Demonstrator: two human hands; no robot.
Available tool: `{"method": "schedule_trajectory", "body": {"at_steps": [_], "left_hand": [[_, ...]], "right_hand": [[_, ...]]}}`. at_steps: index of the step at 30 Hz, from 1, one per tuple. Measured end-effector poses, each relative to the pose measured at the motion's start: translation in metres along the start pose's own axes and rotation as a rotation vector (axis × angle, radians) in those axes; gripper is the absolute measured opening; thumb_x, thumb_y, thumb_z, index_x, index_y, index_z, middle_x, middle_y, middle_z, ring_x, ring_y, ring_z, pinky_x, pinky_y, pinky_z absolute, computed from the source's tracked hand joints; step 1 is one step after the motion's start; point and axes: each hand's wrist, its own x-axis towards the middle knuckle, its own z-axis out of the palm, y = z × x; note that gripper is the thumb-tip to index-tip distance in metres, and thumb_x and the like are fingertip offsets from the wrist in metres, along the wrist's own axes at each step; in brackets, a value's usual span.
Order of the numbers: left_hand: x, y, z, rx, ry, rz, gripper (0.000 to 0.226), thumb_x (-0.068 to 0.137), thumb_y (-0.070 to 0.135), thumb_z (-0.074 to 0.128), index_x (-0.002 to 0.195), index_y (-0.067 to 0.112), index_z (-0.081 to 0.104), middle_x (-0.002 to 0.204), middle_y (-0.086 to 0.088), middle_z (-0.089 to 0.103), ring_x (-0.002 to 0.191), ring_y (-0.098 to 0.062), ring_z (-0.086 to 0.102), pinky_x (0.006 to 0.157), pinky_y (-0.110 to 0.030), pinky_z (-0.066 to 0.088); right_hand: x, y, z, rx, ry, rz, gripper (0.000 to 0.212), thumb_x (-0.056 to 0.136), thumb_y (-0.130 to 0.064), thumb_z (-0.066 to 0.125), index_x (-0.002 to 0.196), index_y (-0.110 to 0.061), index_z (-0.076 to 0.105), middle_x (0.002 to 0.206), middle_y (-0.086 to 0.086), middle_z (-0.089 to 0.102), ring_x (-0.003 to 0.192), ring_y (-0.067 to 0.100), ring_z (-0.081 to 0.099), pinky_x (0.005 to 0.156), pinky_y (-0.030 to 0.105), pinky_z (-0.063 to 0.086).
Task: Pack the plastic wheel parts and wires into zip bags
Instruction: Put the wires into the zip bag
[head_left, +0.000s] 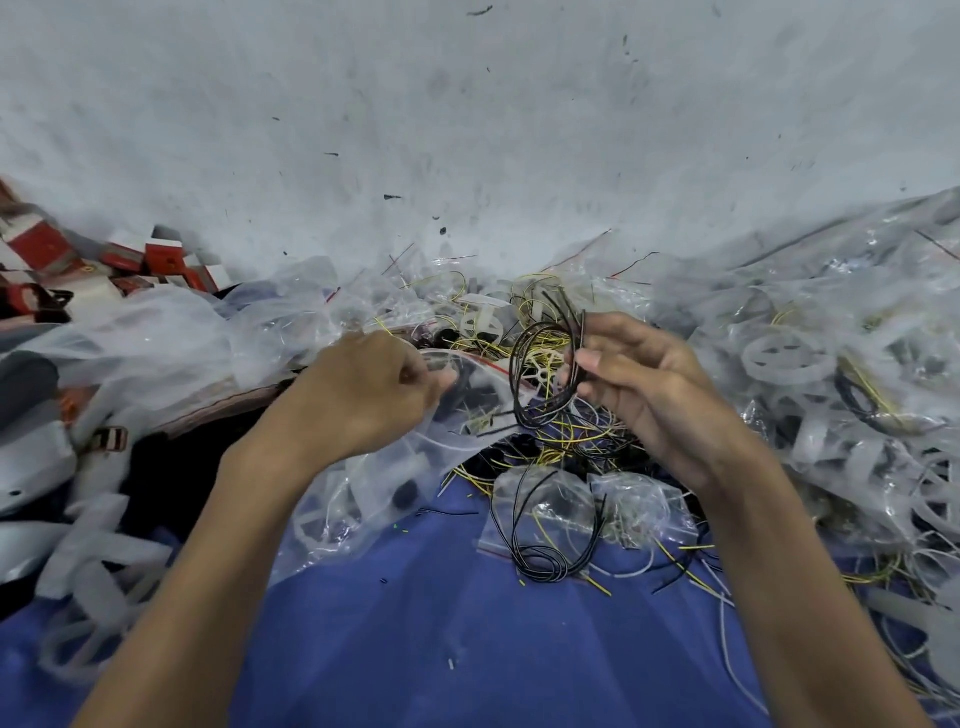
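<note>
Observed: left hand (363, 395) pinches the zip bag (478, 379) at its mouth. The right hand (639, 389) pinches 1 coil of black wires (540, 374) just right of the bag. Recommended: hold mouth wide, keep coil tight, feed loop-first.

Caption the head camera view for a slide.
Right hand pinches a coil of black wires beside the clear zip bag held by the left hand.

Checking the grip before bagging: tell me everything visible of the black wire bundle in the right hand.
The black wire bundle is several thin, glossy strands coiled into a loose upright loop, cut ends poking up and out. The right hand pinches its right side, beside the zip bag the left hand holds.
</note>
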Motion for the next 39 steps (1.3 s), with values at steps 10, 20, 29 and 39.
{"method": "schedule_trajectory", "body": {"at_steps": [10,20,29,39], "left_hand": [[-0.004,0.006,-0.002,-0.089,0.006,0.096,0.036,0.085,0.008,0.059,0.114,0.027,0.068,0.062,0.031,0.063,0.062,0.023,0.05,0.059,0.005,0.032],[-0.007,0.005,-0.004,0.106,-0.16,0.103,0.083,0.077,0.024,0.071,0.147,0.025,0.027,0.145,0.009,0.039,0.132,-0.011,0.034,0.099,-0.018,0.025],[-0.011,0.011,-0.016,-0.014,-0.098,0.242,0.056,0.076,0.014,0.061,0.129,0.03,0.051,0.115,0.02,0.051,0.108,-0.001,0.046,0.087,-0.013,0.029],[-0.009,-0.005,-0.034,-0.102,0.024,0.198,0.033,0.083,0.011,0.054,0.074,0.037,0.074,0.114,0.02,0.063,0.113,-0.002,0.052,0.101,-0.016,0.031]], "right_hand": [[0.002,0.001,0.003,-0.107,0.078,-0.068,0.028,0.071,0.0,0.065,0.095,-0.016,0.063,0.088,0.002,0.049,0.067,0.007,0.063,0.066,0.021,0.056],[0.004,0.01,0.03,-0.612,0.031,-0.388,0.034,0.079,0.006,0.066,0.088,-0.026,0.07,0.095,-0.001,0.067,0.081,0.007,0.068,0.075,0.019,0.054],[0.009,0.048,0.056,-0.98,0.077,-0.8,0.018,0.07,0.01,0.07,0.083,-0.002,0.074,0.083,0.006,0.072,0.074,0.011,0.065,0.072,0.016,0.051],[0.01,0.018,0.034,-1.186,-0.416,-0.216,0.044,0.095,-0.052,0.032,0.083,-0.025,0.065,0.066,-0.025,0.053,0.061,-0.005,0.052,0.059,0.008,0.038]]}}
